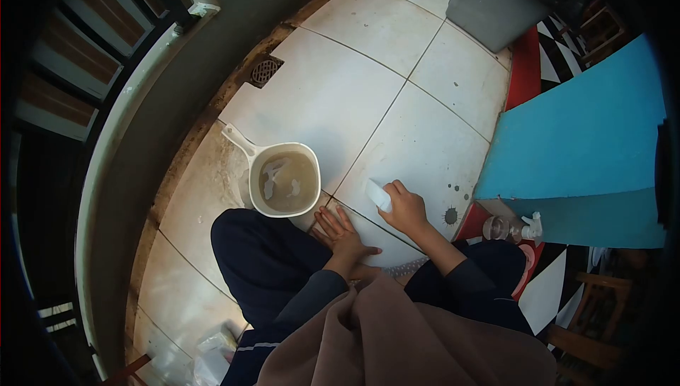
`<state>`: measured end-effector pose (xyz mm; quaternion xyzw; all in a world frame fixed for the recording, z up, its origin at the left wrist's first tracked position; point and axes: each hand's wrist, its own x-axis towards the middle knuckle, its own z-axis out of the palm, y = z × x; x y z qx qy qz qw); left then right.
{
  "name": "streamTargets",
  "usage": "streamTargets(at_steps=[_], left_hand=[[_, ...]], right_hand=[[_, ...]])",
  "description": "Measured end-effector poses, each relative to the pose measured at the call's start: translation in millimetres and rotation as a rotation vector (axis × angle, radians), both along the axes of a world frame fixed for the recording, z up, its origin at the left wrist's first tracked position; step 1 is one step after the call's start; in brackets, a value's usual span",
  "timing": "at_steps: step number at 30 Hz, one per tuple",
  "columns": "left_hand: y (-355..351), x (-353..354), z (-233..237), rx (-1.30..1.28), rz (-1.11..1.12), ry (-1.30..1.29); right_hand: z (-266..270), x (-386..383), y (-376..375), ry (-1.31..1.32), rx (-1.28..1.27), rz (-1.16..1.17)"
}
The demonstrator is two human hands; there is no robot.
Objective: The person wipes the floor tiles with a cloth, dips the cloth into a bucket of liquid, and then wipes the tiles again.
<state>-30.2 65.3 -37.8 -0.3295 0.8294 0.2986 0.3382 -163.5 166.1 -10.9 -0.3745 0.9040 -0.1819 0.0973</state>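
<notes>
My right hand (405, 210) is wrapped round a small white block (379, 195), which looks like a sponge, and presses it against the white floor tile (397, 138). With fingers spread, my left hand (341, 236) rests on the floor just beside the dipper. That white water dipper (316, 180) stands upright near my left knee, its handle pointing up and left. Cloudy water (290, 184) partly fills it, with pale patches on the surface. Part of the block is hidden by my right fingers.
A floor drain (265, 71) lies by the wall at the left. To the right are a blue panel (574, 152), a clear spray bottle (528, 226) and dark spots (450, 215) on the tile. A grey bin (492, 7) stands at the back, and a plastic bag (212, 358) at the lower left.
</notes>
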Motion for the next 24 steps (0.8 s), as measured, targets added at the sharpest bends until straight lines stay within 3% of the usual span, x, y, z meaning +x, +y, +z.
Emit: streamTargets(at_steps=[3,6,9,15,21,24], left_hand=[[-1.2,-2.5,4.3,0.003,-0.010,-0.028],[-1.4,-2.7,5.6,-0.001,-0.020,-0.035],[-0.3,-1.3,3.3,-0.014,-0.005,-0.010],[1.2,1.3,-3.5,-0.020,-0.008,0.023],[2.1,-0.1,-2.2,-0.040,-0.013,0.001],[0.9,-0.8,-1.3,-0.031,-0.015,-0.007]], right_hand=[[-0.5,-21.8,-0.9,0.001,-0.063,0.000],[-8.6,-70.6,-15.2,0.143,-0.105,-0.185],[-10.9,-61.5,-28.4,0.154,-0.053,-0.192],[2.1,-7.3,-21.7,-0.024,-0.023,0.102],[-9.9,-77.1,-39.0,0.171,-0.009,-0.184],[-1.5,-28.3,-45.2,0.053,0.014,-0.018]])
